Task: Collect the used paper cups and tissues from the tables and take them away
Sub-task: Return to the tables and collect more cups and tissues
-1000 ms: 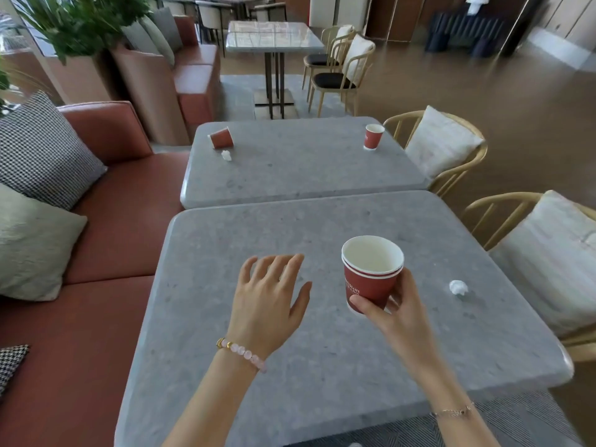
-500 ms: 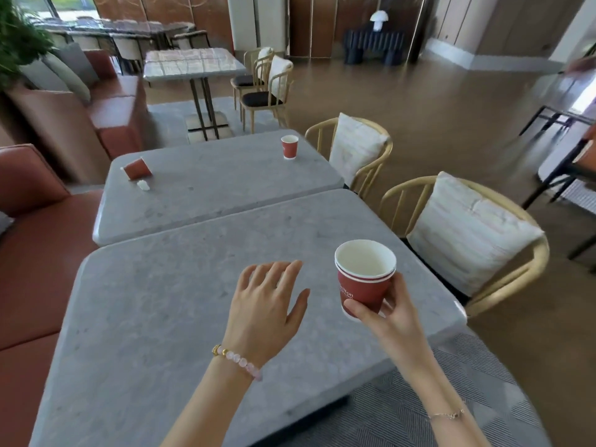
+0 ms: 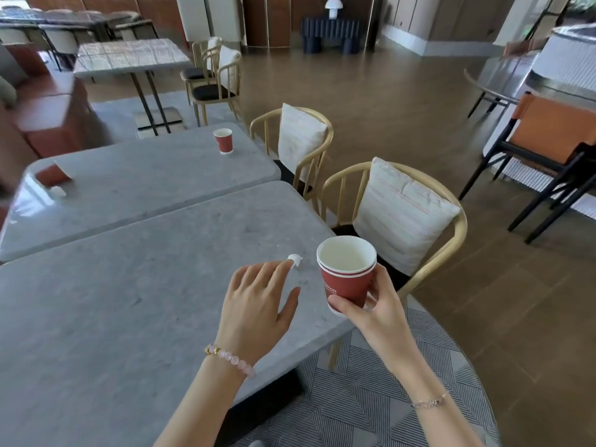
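We've got the right hand [image 3: 375, 312] curled round a red paper cup [image 3: 348, 275], thumb on the near side and fingers wrapped behind, holding it upright in the air at the right edge of the near table [image 3: 129, 301]. The cup's white inside is in view, and a second rim shows just under the first. The left hand [image 3: 258, 304], a bead bracelet [image 3: 230, 356] on its wrist, hovers palm-down over the table with its fingers loosely spread and holding nothing. Its forefinger tip is right at a small crumpled tissue [image 3: 295, 260] lying on the tabletop, and we can't tell whether it touches. Over on the far table [image 3: 145, 182], an upright red cup [image 3: 223, 141] stands near the far right corner. A tipped cup [image 3: 53, 175] lies on its side at the left end, with a second tissue [image 3: 58, 191] just beside it. To the right of the near table, a wooden chair [image 3: 451, 253] carries a striped cushion [image 3: 403, 214].
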Tool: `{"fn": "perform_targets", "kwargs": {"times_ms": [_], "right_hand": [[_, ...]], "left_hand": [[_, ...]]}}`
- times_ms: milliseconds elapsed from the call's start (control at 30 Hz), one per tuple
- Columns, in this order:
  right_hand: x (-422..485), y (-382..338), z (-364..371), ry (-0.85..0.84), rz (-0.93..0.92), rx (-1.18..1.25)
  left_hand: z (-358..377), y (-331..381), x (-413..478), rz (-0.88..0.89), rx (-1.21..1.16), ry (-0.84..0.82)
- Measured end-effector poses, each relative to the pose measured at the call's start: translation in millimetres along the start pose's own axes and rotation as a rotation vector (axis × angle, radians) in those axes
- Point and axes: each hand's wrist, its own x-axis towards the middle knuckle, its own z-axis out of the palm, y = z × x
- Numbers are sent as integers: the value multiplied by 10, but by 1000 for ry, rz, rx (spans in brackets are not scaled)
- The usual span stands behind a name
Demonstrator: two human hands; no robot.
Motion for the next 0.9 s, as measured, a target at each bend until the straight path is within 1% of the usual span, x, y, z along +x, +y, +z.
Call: {"fn": "perform_targets", "kwargs": {"times_ms": [167, 367, 567, 767, 900], "right_hand": [[83, 141, -232, 25, 28, -47], [290, 260, -303, 26, 82, -71], [721, 351, -246, 21, 107, -81], [1213, 532, -136, 48, 209, -224], [1435, 632, -68, 60, 263, -248]], "left_hand": [[159, 155, 156, 22, 5, -32], [400, 119, 329, 13, -21, -80], [764, -174, 526, -29, -27, -141], [1184, -546, 744, -68, -55, -155], [1538, -794, 758, -117, -69, -232]]}}
